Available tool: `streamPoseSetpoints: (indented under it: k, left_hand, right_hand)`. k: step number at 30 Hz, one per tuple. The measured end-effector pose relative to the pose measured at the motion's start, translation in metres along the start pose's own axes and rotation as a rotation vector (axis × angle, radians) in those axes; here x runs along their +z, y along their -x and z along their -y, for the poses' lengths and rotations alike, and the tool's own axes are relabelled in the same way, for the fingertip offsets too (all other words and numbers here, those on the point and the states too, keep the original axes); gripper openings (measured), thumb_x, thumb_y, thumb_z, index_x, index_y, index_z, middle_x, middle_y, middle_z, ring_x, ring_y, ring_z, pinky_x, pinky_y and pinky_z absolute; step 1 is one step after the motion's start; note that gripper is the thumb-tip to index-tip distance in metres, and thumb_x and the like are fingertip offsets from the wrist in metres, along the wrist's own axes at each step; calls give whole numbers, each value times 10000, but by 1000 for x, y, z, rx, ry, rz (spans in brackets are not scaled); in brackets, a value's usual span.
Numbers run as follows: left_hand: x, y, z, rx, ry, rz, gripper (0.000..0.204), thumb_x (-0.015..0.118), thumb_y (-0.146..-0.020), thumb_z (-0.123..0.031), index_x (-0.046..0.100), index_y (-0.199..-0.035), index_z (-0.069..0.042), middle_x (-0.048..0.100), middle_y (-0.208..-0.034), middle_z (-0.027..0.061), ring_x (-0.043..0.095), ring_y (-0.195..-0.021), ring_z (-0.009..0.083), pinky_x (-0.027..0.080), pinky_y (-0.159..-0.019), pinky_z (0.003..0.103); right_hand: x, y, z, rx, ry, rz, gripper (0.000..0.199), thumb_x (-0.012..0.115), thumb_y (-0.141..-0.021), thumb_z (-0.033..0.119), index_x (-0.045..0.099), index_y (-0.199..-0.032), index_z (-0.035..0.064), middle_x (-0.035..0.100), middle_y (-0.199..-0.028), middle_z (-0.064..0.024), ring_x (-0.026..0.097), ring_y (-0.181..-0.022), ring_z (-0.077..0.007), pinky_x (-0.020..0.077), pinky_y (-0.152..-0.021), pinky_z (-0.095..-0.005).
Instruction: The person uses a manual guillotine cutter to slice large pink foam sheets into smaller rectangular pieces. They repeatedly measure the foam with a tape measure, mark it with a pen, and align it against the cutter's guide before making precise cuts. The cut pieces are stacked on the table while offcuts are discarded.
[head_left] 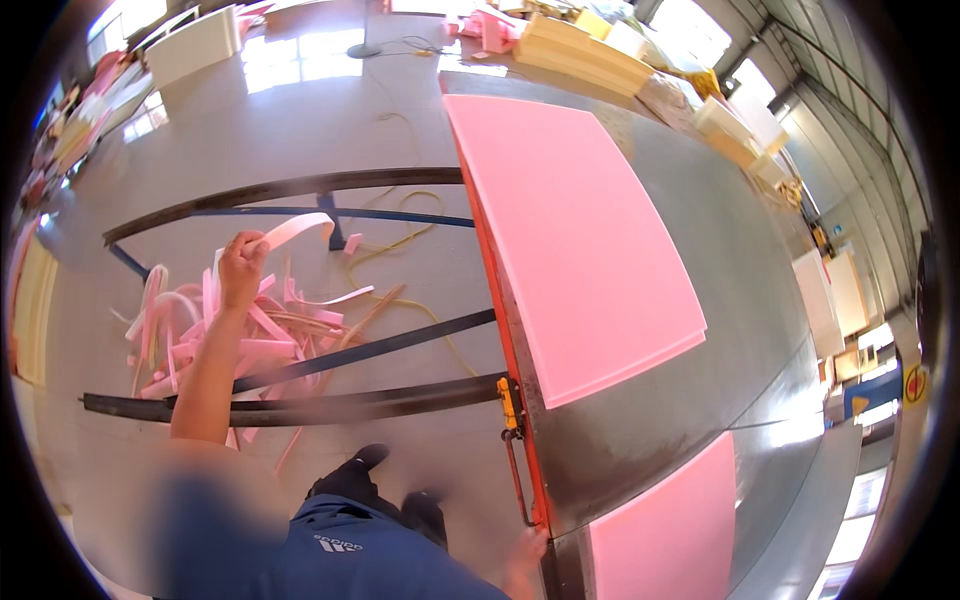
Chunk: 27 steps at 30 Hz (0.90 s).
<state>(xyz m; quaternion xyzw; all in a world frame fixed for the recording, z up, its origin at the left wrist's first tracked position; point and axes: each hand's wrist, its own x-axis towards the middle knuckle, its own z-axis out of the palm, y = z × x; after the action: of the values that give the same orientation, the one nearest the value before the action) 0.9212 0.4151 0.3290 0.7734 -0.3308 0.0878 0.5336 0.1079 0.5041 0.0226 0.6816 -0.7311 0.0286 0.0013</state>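
Observation:
My left hand [243, 262] is raised over the metal frame at the left, its fingers closed around a pale pink foam strip [300, 228] that curves off to the right. Beneath it lies a tangled heap of pink and white foam strips [265, 325] on the floor. Low in the view, my right hand [528, 548] is at the red edge of the grey table, close to the lower end of a red bar [517, 475]; it is blurred and its fingers are unclear. A large pink foam sheet [580, 240] rests on the table, with another pink sheet [670, 530] nearer me.
Dark metal rails [370, 402] reach left from the table [720, 220]. An orange-yellow fitting [510, 402] sits on its edge. A yellow cord [425, 235] trails across the floor. Foam blocks [580, 55] are stacked at the far side.

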Motion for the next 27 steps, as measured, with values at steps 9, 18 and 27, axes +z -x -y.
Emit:
streamPoseSetpoints:
  k: [9,18,27]
  left_hand:
    - [-22,46,0,157,-369,105,128,729,-759,-56,696,-881,-68,684,-898,131,602,-939,349,451,-936,471]
    - [16,75,10,386,-410,218,174,648,-746,-107,748,-889,-106,726,-966,107,634,-955,304,459,-938,471]
    - [73,97,52,376,-199,160,167,727,-733,-77,710,-893,-123,674,-917,31,619,-987,249,357,-1156,476]
  right_hand:
    - [-153,-92,132,-135,-361,23,488,580,-941,258,533,-1315,-52,573,-1303,-273,502,-1258,-434,382,-1086,-515]
    - [-126,-118,104,-164,-333,159,439,559,-974,254,567,-1314,-24,600,-1292,-234,527,-1228,-393,414,-1055,-472]
    - [-193,-105,194,-227,-235,457,411,523,-962,231,599,-1252,-49,635,-1216,-247,584,-1137,-401,442,-998,-464]
